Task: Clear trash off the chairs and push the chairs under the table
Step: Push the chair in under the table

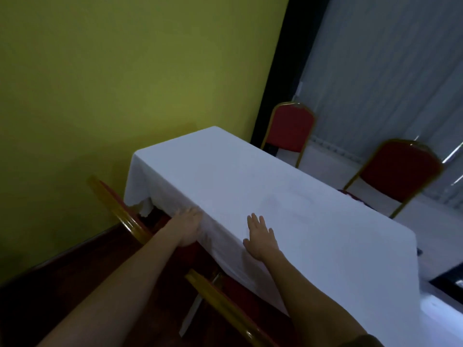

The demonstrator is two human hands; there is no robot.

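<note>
Table (288, 186), long and draped in a white cloth (140, 186), runs from you toward a yellow-green wall (125, 83). Grey blinds (388, 71) hang to the right and dark floor (62, 271) shows at lower left. You have four red, gold-framed chairs in view. The far left chair (290, 126) and far right chair (398, 171) stand beyond the far edge. The near left chair (117, 209) and near right chair (225, 304) are on your side, just beside the hanging cloth. Your left hand (189, 227) lies against the draped edge, fingers straight, gripping nothing. Your right hand (260, 237) rests flat on the tabletop, fingers spread. The seats are mostly hidden, so you cannot tell whether trash lies on them.
</note>
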